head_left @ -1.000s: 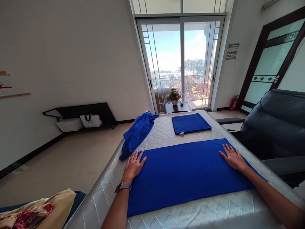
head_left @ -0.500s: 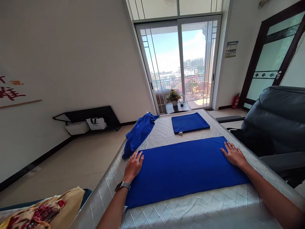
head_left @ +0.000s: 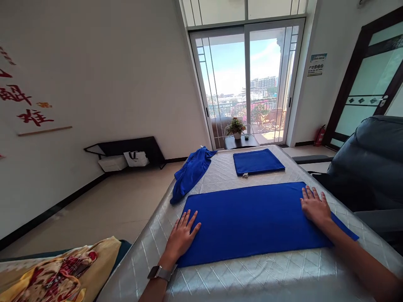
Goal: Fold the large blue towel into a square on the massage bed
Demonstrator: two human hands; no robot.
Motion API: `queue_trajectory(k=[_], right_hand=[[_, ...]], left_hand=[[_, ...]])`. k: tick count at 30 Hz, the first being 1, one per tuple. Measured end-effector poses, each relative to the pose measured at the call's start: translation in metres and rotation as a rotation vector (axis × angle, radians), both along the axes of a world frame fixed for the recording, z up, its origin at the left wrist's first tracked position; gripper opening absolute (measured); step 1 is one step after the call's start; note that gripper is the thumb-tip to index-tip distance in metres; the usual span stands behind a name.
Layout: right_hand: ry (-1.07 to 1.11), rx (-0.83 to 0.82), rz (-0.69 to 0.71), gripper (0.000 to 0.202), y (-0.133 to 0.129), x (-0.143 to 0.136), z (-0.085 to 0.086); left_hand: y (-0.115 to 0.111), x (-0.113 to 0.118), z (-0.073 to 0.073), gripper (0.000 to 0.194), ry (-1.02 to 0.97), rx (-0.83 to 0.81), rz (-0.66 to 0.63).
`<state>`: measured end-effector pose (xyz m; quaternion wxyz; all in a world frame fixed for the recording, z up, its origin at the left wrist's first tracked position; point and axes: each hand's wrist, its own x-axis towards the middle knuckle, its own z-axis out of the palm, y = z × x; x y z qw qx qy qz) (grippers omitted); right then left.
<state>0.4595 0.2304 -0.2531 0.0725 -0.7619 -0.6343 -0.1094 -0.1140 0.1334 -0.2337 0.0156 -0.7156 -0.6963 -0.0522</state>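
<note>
A long blue folded cloth (head_left: 248, 222) lies flat across the silver quilted mattress (head_left: 252, 277). My left hand (head_left: 183, 235) rests on its left end, fingers spread and palm down; a watch is on that wrist. On the right end of the cloth lies my right hand (head_left: 315, 207), also flat with the fingers stretched out. Neither hand grips anything. Beyond the long cloth sits a smaller, neatly folded blue cloth (head_left: 258, 162) with a white tag on its near edge. A crumpled blue cloth (head_left: 193, 171) lies at the mattress's left edge.
A dark armchair (head_left: 374, 163) stands close on the right. At the lower left is a patterned blanket (head_left: 63, 272). A small table with a potted plant (head_left: 236, 127) stands beyond the mattress, before the sliding glass door (head_left: 247, 84). A white bag (head_left: 136, 159) is by the left wall.
My left hand has slid nearer to me along the cloth's left end, its fingers now more spread. My right hand stays near the right end. The view has turned slightly left.
</note>
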Motion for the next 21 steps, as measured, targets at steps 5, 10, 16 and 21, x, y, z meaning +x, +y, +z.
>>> queue_trajectory(k=[5, 10, 16, 21], right_hand=[[0.166, -0.115, 0.379, 0.081, -0.04, -0.125, 0.024], [0.294, -0.254, 0.761, 0.08, -0.077, -0.229, 0.035], [0.323, -0.335, 0.764, 0.079, -0.083, -0.213, 0.025], [0.246, -0.307, 0.526, 0.078, -0.076, -0.113, 0.009]], left_hand=[[0.003, -0.001, -0.002, 0.065, 0.011, 0.001, 0.008], [0.001, -0.001, -0.003, 0.065, 0.011, 0.006, -0.001], [0.004, -0.004, -0.004, 0.065, 0.007, -0.012, 0.002], [0.007, -0.009, -0.012, 0.064, 0.008, 0.031, -0.014]])
